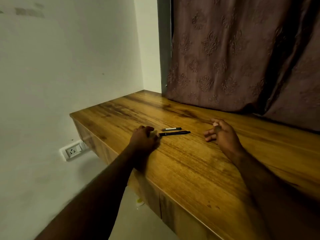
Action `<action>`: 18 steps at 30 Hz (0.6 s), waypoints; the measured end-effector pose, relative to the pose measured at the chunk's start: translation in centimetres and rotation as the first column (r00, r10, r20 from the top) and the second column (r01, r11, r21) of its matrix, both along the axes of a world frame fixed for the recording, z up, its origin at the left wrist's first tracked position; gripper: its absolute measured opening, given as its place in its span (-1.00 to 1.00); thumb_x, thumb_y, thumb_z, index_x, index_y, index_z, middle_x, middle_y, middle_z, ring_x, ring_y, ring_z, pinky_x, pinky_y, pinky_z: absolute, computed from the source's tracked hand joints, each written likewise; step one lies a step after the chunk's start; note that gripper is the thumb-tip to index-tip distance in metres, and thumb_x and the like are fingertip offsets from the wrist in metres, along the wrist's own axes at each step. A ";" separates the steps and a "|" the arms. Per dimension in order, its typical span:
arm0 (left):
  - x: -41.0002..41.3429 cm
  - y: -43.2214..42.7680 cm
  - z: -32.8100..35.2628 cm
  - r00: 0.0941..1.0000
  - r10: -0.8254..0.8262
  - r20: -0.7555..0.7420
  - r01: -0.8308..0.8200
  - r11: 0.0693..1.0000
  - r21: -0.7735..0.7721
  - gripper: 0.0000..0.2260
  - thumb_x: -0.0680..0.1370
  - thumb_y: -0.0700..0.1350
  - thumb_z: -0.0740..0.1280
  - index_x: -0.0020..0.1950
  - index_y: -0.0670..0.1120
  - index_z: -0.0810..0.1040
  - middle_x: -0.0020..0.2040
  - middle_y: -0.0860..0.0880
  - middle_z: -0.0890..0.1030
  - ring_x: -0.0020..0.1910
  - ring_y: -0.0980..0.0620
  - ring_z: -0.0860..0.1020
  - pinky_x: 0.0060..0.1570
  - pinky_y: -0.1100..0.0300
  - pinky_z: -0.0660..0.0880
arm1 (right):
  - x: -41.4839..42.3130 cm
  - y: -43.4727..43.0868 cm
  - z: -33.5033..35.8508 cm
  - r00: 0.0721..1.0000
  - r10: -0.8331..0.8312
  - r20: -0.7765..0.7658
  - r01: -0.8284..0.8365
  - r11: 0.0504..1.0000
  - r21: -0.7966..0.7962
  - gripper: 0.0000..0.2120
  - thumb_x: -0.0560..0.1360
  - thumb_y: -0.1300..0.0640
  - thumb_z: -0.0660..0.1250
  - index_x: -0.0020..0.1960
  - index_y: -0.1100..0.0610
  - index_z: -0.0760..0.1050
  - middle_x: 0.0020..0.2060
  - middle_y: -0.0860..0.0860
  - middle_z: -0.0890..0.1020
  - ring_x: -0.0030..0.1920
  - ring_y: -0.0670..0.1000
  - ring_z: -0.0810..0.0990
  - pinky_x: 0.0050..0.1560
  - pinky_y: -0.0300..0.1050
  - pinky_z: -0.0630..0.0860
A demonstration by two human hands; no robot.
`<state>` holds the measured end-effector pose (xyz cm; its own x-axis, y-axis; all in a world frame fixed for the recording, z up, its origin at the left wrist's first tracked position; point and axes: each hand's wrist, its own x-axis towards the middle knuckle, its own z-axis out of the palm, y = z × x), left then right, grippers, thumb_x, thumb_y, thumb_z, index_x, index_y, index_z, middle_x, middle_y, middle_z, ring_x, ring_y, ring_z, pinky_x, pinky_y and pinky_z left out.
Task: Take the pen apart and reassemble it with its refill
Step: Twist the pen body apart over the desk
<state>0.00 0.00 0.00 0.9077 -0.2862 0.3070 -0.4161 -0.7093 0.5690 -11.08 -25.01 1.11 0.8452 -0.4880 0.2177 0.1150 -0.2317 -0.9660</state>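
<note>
A long black pen point(174, 133) lies flat on the wooden counter point(190, 167), pointing left to right. Just behind it lies a shorter black and grey piece point(171, 129), apart from the pen. My left hand point(143, 137) rests on the counter with its fingertips at the pen's left end; whether they grip it I cannot tell. My right hand point(220, 131) hovers to the right of the pen, clear of it, fingers loosely curled and spread, holding nothing that I can see.
A patterned brown curtain point(233, 58) hangs over the counter's back edge. A white wall stands to the left, with a socket point(73, 150) low beside the counter. The counter's front edge runs diagonally below my arms, with cabinet doors under it.
</note>
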 end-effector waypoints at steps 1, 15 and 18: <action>0.0 -0.4 0.0 1.000 -0.016 0.025 0.013 0.994 0.111 -0.63 0.52 0.09 0.32 0.26 -0.06 0.54 0.16 -0.16 0.54 0.17 -0.14 0.48 0.21 0.05 0.38 | 0.0 -0.1 0.0 1.000 -0.008 0.007 0.008 1.000 -0.013 -0.66 0.67 0.18 0.01 0.37 0.23 0.37 -0.10 0.29 0.63 -0.34 0.10 0.53 -0.24 -0.09 0.51; -4.0 -1.5 -0.8 0.974 -0.225 -0.028 0.197 0.900 -0.390 -0.90 0.47 -0.28 0.37 -0.08 -0.32 0.54 -0.28 -0.10 0.51 -0.37 0.02 0.47 -0.46 0.29 0.41 | -0.9 1.1 -0.4 0.997 0.041 -0.069 -0.056 0.969 -0.241 -0.89 0.59 0.13 0.25 0.04 0.08 0.54 -0.23 0.06 0.65 -0.36 -0.04 0.51 -0.20 -0.02 0.53; -6.0 -1.9 -0.5 0.966 -0.260 0.003 0.242 0.898 -0.367 -0.82 0.48 -0.35 0.34 -0.17 -0.07 0.54 -0.24 0.00 0.54 -0.27 0.08 0.50 -0.27 0.29 0.47 | -2.1 2.4 0.2 0.989 0.126 -0.077 -0.137 0.978 -0.157 -0.82 0.58 0.23 0.26 -0.18 0.11 0.53 -0.37 0.06 0.60 -0.49 -0.11 0.45 -0.37 -0.18 0.43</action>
<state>-5.97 -1.94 -0.53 0.8357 -0.3835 0.3931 -0.5209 -0.3268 0.7886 -13.14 -22.61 1.31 0.9147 -0.3349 0.2262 0.0921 -0.3722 -0.9236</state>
